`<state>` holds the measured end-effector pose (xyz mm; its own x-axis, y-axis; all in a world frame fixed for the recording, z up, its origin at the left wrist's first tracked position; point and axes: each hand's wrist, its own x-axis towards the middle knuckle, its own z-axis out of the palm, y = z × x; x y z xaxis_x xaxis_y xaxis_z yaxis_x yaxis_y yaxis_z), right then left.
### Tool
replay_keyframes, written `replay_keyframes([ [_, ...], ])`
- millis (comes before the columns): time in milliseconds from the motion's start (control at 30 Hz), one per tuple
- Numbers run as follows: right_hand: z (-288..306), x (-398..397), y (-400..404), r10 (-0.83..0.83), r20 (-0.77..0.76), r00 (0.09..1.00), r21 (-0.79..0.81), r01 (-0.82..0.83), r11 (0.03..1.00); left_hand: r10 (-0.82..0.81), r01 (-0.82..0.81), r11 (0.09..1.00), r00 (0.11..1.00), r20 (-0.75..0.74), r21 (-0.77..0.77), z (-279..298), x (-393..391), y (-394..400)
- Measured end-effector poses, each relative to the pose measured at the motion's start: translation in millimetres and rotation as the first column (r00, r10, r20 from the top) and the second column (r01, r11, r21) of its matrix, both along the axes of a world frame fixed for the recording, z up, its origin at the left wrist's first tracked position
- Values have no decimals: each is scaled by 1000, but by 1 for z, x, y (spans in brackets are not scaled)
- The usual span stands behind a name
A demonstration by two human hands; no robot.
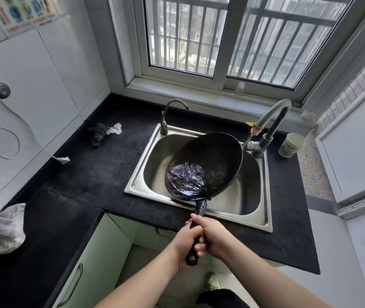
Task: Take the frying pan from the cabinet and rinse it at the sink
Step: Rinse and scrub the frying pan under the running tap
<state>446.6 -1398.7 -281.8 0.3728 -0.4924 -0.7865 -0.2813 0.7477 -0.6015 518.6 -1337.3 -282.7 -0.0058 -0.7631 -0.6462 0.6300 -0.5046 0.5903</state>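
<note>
Right, both the left hand and the right hand are clamped on the handle of the frying pan, tilted over the sink with water pooled inside, so best swirl gently and keep it low under the tap.

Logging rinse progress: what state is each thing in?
frying pan: tilted over the sink, water pooled inside
main tap: running
small tap: no water visible
cabinet door: open
left hand: gripping pan handle
right hand: gripping pan handle
</note>
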Motion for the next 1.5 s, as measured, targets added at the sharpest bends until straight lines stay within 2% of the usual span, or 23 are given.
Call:
replay_keyframes([
  [300, -7, 3, 0, 3, 70, 998, -100, 4, 995, -48, 60, 995, 987, 154, -78, -10, 7, 0],
  [467, -5, 3, -8, 5, 88, 996, -86, 3, 996, -87, 111, 990, 967, 239, -89, -10, 11, -7],
  [767, -13, 1, -15, 53, 143, 988, -28, -50, 998, -150, 218, 974, 835, 530, -67, -14, 16, -11],
  [933, -8, 5, -18, 25, 176, 984, 9, -27, 1000, -188, 243, 970, 766, 614, -6, -10, 19, -19],
  [1167, 1, 18, -22, 51, 236, 970, 125, -83, 989, -233, 219, 969, 667, 707, 113, 8, 28, -28],
  [1233, 5, 23, -23, 30, 230, 973, 156, -67, 986, -230, 208, 971, 678, 698, 118, 17, 32, -33],
  [1367, 13, 29, -26, -25, 186, 982, 166, -6, 986, -248, 187, 969, 756, 606, 162, 32, 37, -42],
  [1500, 17, 31, -31, -33, 135, 990, 170, 9, 985, -198, 134, 976, 878, 435, 173, 33, 39, -43],
])
